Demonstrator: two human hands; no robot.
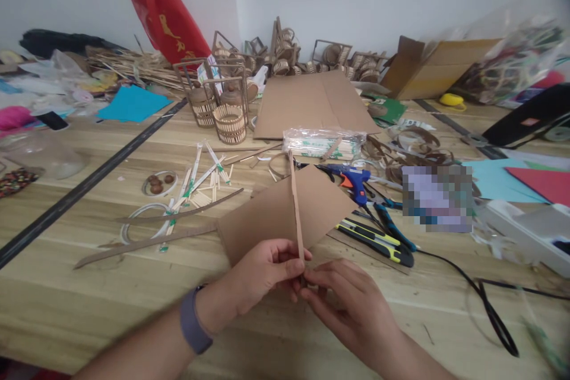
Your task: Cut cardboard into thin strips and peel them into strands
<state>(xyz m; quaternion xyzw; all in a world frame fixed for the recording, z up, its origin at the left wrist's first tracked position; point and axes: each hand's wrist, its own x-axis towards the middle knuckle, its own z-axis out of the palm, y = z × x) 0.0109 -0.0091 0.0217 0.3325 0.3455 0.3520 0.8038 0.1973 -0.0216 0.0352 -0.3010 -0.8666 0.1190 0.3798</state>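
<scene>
A narrow brown cardboard strip [294,202] stands up from my fingers, its long end pointing away from me. My left hand [267,267] pinches it near the lower end between thumb and fingers. At that same lower end my right hand [351,303] also closes its thumb and fingertips on the strip. Behind the strip a square piece of brown cardboard [258,219] lies on the table. Just right of that are a yellow-and-black utility knife [374,240] and a blue hot glue gun [354,181]. Blue-handled pliers [394,228] lie beside the knife.
Left of the cardboard lie brown strips [146,244], a white ring [145,222], a dish of brown beads [160,184] and small sticks [214,187]. Small stick baskets [229,124] stand further back, near a large cardboard sheet [307,107]. A black cable [485,303] loops at right.
</scene>
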